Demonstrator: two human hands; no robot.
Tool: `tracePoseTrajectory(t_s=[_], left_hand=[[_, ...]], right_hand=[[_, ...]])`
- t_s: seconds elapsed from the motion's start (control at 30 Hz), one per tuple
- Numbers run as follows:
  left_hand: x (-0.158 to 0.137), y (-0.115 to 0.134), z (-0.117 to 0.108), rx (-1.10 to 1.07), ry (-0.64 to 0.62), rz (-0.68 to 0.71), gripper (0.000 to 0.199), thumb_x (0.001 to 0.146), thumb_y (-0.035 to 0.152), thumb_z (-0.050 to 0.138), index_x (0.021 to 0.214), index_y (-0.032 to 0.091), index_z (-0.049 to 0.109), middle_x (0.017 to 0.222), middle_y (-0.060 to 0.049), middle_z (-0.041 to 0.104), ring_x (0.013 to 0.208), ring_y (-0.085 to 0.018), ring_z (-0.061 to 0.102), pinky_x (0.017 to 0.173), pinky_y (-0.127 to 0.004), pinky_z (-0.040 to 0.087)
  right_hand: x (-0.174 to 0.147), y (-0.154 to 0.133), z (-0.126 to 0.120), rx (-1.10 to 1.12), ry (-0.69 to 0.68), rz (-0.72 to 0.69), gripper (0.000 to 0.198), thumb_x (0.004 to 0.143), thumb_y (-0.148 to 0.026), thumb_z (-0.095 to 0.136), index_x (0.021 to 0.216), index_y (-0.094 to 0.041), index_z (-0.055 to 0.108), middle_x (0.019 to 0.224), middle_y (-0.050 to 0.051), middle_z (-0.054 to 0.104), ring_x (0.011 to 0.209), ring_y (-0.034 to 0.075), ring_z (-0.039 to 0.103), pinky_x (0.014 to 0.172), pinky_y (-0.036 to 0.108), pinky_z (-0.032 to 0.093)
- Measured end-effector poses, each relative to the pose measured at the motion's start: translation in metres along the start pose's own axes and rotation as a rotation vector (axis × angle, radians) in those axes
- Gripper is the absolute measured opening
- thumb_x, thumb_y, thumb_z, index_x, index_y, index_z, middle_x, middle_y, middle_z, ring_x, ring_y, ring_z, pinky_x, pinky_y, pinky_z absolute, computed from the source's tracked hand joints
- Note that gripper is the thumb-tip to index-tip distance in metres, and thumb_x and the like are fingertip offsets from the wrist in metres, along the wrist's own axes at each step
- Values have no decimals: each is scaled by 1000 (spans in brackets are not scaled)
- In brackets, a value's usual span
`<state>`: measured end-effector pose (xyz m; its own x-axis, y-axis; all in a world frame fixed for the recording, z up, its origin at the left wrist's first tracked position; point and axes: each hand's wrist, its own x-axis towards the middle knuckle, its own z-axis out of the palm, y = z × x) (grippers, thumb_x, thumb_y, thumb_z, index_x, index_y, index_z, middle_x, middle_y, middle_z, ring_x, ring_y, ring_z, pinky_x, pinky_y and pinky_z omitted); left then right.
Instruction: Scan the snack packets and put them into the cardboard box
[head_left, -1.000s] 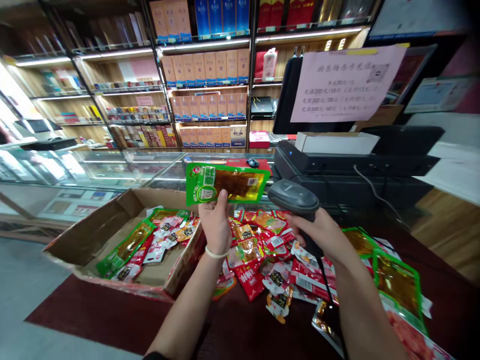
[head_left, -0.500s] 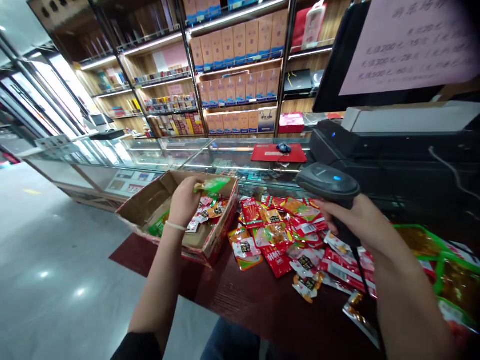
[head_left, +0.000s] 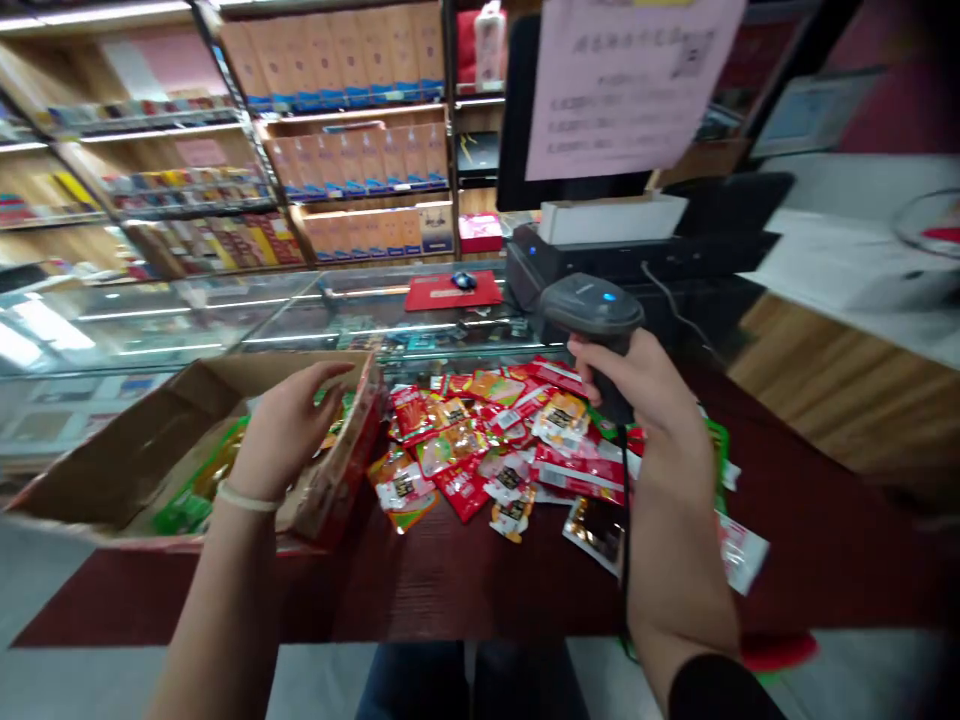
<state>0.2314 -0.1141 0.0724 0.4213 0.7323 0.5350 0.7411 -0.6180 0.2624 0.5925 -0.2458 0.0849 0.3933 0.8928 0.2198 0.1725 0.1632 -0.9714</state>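
Within right hand (head_left: 649, 385), scanner (head_left: 591, 303) in curled fingers; at carton (head_left: 124, 440), left hand (head_left: 281, 430) unclenched.

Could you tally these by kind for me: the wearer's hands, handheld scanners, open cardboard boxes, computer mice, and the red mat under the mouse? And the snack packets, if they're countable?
Hands: 2, left hand and right hand
Handheld scanner: 1
Open cardboard box: 1
Mouse: 1
Red mat: 1
Total: 6
Snack packets overlap too much to count.

Open strip along table (head_left: 442, 600) front, packets (head_left: 452, 450) heaped beyond, box (head_left: 349, 480) wall left
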Motion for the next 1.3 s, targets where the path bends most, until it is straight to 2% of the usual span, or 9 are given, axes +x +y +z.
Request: tracePoseTrajectory(t_s=[0.17,0.4,0.57,0.73,0.87,0.97,1.07,1.2,1.3], left_hand=[[28,85,35,-113,-89,103,34,94,37,48,119,24,67,113,-6,74,100,-25,69,93,-37,52],[62,179,142,-319,-238,404,28,93,26,53,117,20,66,117,-8,72,107,-25,67,95,-38,51],[62,251,212,-440,-426,591,25,93,24,54,115,19,66,116,-9,71,108,-25,66,96,-38,50],[42,309,268,-554,-655,813,27,90,22,59,116,18,67,114,-11,69,107,-25,63,98,-37,48],[18,325,288,-572,-907,1069,44,80,30,74,123,24,65,125,-11,60,117,-27,56,103,-39,43],[8,327,290,-454,-968,1082,68,69,42,83,131,28,59,133,-12,52,124,-32,49,106,-45,39],[6,332,288,-333,-1009,1060,75,69,45,82,135,29,54,131,-12,53,123,-34,49,105,-47,38],[9,347,287,-233,-1038,1096,69,68,39,82,129,19,56,121,-13,60,114,-32,55,98,-41,43],[8,356,286,-245,-894,1134,42,76,33,75,112,14,62,112,-14,63,106,-30,59,91,-37,45]], right_hand=[[-10,-1,-51,17,132,-23,29,77,-42,78,82,-21,58,54,-4,54,38,10,46,35,23,38],[-27,14,-118,116,331,-38,25,78,-39,76,85,-25,57,56,-6,53,39,10,46,35,23,39],[-44,26,-152,138,501,-45,26,78,-40,74,86,-24,55,55,-7,52,38,10,46,35,23,39],[-66,31,-173,121,646,-38,30,78,-44,74,86,-24,54,56,-6,52,38,10,47,35,24,39],[-76,32,-184,87,755,-46,28,81,-45,72,83,-25,53,56,-6,52,38,10,47,36,25,39],[-79,30,-195,13,747,-40,27,83,-46,71,84,-25,54,56,-5,52,39,10,48,38,25,40],[-86,26,-206,-52,706,-33,26,82,-46,72,87,-25,57,57,-5,53,41,11,51,40,25,42],[-103,19,-214,-71,674,-11,25,80,-42,74,84,-24,57,54,-5,53,39,10,48,37,24,40],[-116,17,-212,-35,648,-7,22,80,-39,73,82,-23,58,53,-6,53,36,10,46,34,23,38]])
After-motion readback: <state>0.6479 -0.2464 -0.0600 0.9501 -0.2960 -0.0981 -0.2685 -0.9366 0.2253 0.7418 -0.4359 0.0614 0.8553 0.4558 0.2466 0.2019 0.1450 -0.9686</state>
